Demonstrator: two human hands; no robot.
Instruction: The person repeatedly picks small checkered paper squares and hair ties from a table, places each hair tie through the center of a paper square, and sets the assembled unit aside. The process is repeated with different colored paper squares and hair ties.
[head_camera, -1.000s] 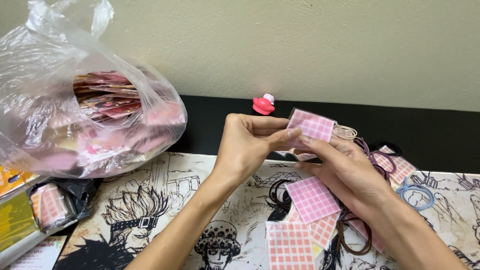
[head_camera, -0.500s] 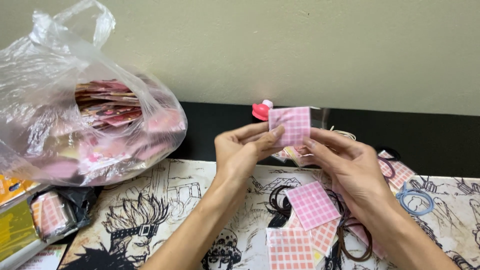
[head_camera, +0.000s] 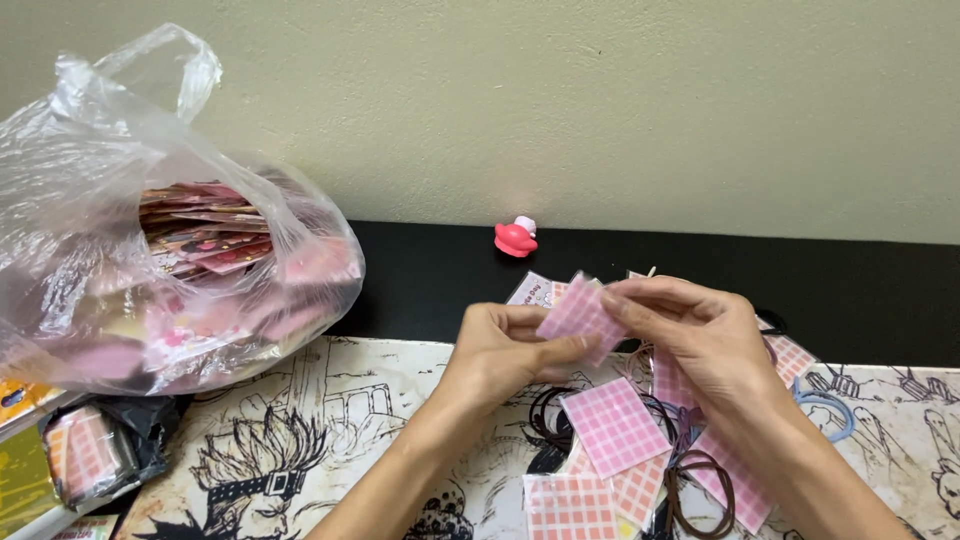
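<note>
Both hands are up over the surface (head_camera: 380, 290), pinching one pink checked packet (head_camera: 578, 315) between them: left hand (head_camera: 500, 350) grips its lower edge with thumb and fingers, right hand (head_camera: 690, 335) holds the upper right side. The packet sits tilted, just above a loose pile of matching packets (head_camera: 612, 425) at 6 o'clock. Brown hair ties (head_camera: 700, 490) lie beside the pile, a blue ring (head_camera: 830, 410) at 4 o'clock. At 9 o'clock a clear plastic bag (head_camera: 150, 260) bulges with pink packs. A small pink toy (head_camera: 516, 238) rests at 12 o'clock.
</note>
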